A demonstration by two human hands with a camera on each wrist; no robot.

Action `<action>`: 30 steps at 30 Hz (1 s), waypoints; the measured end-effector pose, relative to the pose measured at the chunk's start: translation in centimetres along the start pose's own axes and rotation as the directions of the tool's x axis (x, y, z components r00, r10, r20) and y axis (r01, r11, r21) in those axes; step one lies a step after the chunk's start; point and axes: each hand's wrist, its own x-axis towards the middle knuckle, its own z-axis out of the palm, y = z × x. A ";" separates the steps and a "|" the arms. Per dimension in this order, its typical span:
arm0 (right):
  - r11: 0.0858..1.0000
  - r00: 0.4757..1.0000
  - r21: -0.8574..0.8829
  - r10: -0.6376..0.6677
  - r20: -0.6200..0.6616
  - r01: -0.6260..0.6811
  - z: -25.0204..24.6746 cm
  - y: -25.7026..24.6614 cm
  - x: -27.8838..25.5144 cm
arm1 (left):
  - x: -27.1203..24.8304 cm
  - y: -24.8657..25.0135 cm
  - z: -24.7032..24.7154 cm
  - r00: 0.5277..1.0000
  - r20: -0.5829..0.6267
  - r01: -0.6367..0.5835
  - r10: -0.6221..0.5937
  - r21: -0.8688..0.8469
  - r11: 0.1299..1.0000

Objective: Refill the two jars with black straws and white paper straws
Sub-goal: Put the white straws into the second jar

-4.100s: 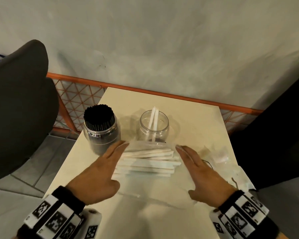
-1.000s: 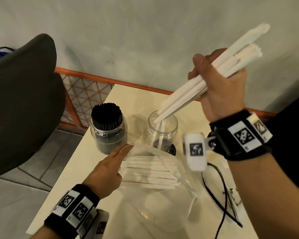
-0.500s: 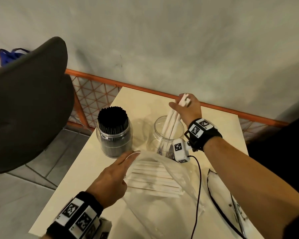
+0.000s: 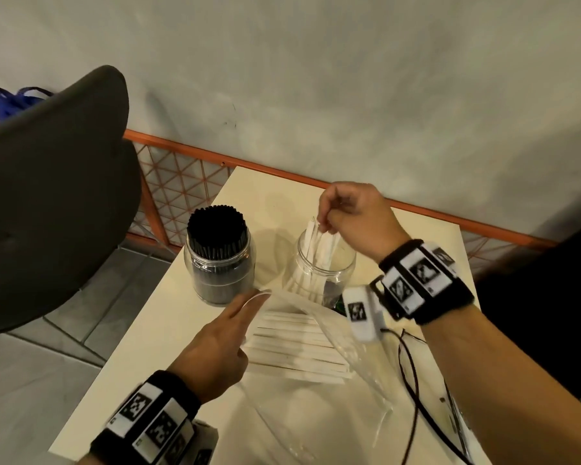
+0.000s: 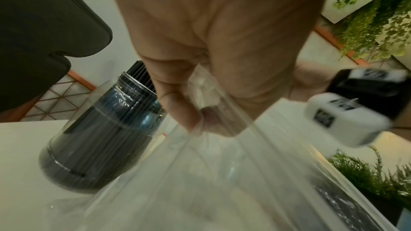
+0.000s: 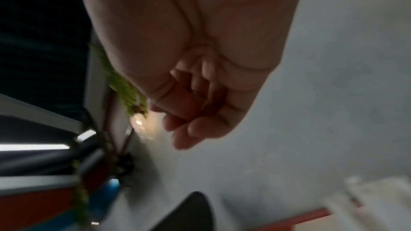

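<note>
A clear jar (image 4: 322, 266) at the back of the table (image 4: 269, 189) holds several white paper straws (image 4: 317, 250), leaning upright. My right hand (image 4: 324, 223) hovers just over their tops, fingers curled; in the right wrist view my right hand (image 6: 191, 111) holds nothing. To the left stands a jar packed with black straws (image 4: 218, 253), also seen as the black straw jar (image 5: 100, 138). My left hand (image 4: 259, 297) pinches the mouth of a clear plastic bag (image 4: 353, 333); thumb and fingers of my left hand (image 5: 200, 115) clamp the bag (image 5: 244, 173). More white straws (image 4: 292, 347) lie inside it.
A dark chair back (image 4: 47, 196) stands close to the table's left side. An orange mesh fence (image 4: 171, 182) and a wall run behind the table. A black cable (image 4: 413, 380) trails over the table's right part beside another plastic sheet (image 4: 457, 427).
My right hand lifted a bundle of white straws from the bag, lowered it into the clear jar and let go. My left hand stayed at the bag's mouth.
</note>
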 end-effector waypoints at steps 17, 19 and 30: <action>0.574 0.817 -0.810 0.407 0.408 0.119 15.5 11.8 -10.1 | -2.4 -1.7 -0.1 0.993 -0.085 -0.101 0.083 -0.242 0.965; 0.520 0.814 -0.835 0.398 0.423 0.179 16.1 12.0 -10.1 | -2.7 -2.0 -0.3 0.995 -0.034 -0.100 0.095 -0.219 0.971; 0.518 0.825 -0.836 0.381 0.418 0.185 17.8 12.6 -10.8 | -3.3 -1.8 -1.3 0.997 0.037 -0.067 0.073 -0.145 0.987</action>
